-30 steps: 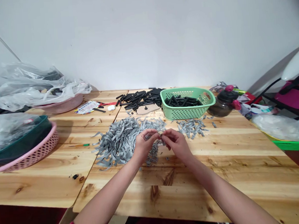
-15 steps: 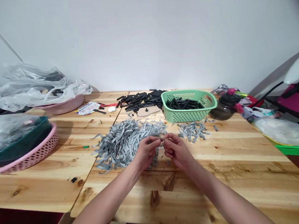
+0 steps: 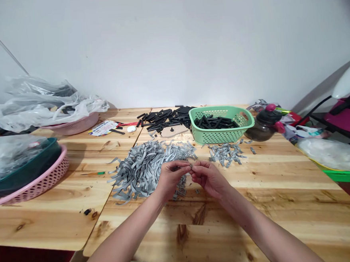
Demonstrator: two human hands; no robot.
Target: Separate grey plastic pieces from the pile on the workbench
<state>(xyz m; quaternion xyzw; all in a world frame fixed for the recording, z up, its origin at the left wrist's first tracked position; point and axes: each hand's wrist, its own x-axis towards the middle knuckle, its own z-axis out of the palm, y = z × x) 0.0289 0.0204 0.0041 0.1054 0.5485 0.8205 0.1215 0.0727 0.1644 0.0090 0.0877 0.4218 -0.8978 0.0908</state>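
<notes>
My left hand [image 3: 172, 178] and my right hand [image 3: 207, 177] meet fingertip to fingertip above the wooden table [image 3: 259, 221]. Both are closed in a pinch around something small between them, too tiny and covered to name. Just behind and left of my left hand spreads a heap of grey strips [image 3: 144, 165]. A smaller scatter of short grey strips [image 3: 227, 153] lies beyond my right hand, to the right.
A green basket [image 3: 220, 135] holding black tubes stands at the back, with a pile of black tubes [image 3: 162, 118] on its left. Right of it is a dark jar [image 3: 263, 125]. Pink baskets [image 3: 58, 175] with plastic bags sit at left.
My fingertips have come closer together, both hands still pinching at the same spot over the table. The heaps and baskets have stayed put; the view has shifted very slightly.
</notes>
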